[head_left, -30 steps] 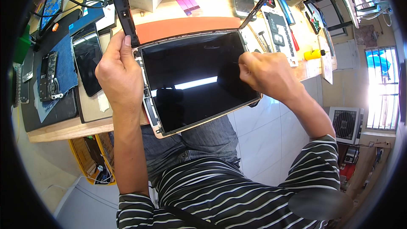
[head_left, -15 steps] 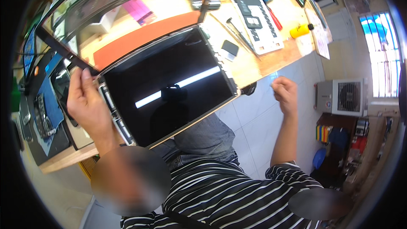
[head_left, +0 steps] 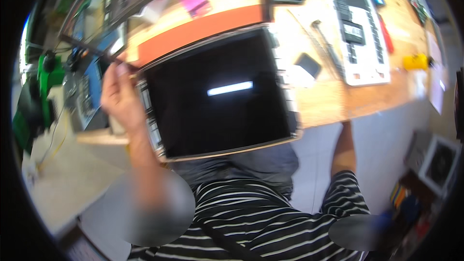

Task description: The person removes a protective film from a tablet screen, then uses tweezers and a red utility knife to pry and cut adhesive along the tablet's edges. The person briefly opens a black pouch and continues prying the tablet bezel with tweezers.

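Striped shirt [head_left: 251,222]: nearest the camera, at the lower edge; the person sits with their lap under the panel's near edge.
Right hand: out of sight; only the right forearm [head_left: 344,152] shows, dropping beside the table edge, so I cannot tell whether that hand is open or closed.
Display panel [head_left: 217,94]: large, dark and glossy, tilted, its near edge over the lap and its far edge over the table; a ceiling light reflects in it as a bright bar.
Left hand [head_left: 118,94]: closed on the panel's left edge near the far corner, carrying it alone.
Handling advice: one-sided support twists thin glass, so a second grip on the right edge looks wise; fingers belong on the frame, off the dark face.
Table [head_left: 338,101]: wooden, crowded; a small dark square part [head_left: 308,64] lies just beside the panel's right edge, worth avoiding when lowering.
Orange mat [head_left: 203,26]: just beyond the panel's far edge, the softest landing place.
Keyboard assembly [head_left: 355,29]: farther right, well apart.
Yellow object [head_left: 415,61]: near the right end of the table.
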Available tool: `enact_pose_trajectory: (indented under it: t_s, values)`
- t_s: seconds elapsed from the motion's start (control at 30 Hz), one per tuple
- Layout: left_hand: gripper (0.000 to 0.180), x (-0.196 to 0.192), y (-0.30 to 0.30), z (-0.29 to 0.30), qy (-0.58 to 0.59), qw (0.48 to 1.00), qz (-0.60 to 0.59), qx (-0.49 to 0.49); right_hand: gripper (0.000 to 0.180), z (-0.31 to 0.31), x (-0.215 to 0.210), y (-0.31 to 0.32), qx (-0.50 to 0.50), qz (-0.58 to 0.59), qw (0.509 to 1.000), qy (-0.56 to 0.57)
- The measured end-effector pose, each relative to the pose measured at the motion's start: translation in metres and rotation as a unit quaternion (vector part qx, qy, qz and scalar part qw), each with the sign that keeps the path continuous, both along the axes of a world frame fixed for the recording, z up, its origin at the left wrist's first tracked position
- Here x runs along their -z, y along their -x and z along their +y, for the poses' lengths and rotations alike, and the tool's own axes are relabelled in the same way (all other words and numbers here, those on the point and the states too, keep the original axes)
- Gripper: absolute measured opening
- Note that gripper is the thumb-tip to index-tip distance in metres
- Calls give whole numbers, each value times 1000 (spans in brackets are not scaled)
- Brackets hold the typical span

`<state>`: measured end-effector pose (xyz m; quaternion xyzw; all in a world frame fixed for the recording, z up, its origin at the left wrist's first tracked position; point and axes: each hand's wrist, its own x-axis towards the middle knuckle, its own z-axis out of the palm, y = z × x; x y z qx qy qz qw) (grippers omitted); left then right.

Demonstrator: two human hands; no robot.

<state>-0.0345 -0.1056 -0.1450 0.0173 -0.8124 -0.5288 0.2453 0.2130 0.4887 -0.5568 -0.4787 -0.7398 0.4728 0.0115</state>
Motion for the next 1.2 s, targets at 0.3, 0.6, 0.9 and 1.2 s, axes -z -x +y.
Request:
enact_pose_trajectory:
  t_s: [0.3, 0.6, 0.9, 1.2]
  values:
    - [24, 2, 3, 9, -48, 998, -8, 34, 30, -9, -9, -25, -102, -18, 994, -32]
    - [21, -17, 10, -9, 52, 992, -98, 59, 50, -155, -147, -18, -41, 33, 998, 29]
    - [19, -23, 37, -16, 119, 977, -136, 113, 40, -203, -242, 14, -121, 134, 982, -55]
    - [25, -25, 47, -23, 130, 969, -177, 116, 15, -231, -312, 40, -116, 210, 968, -73]
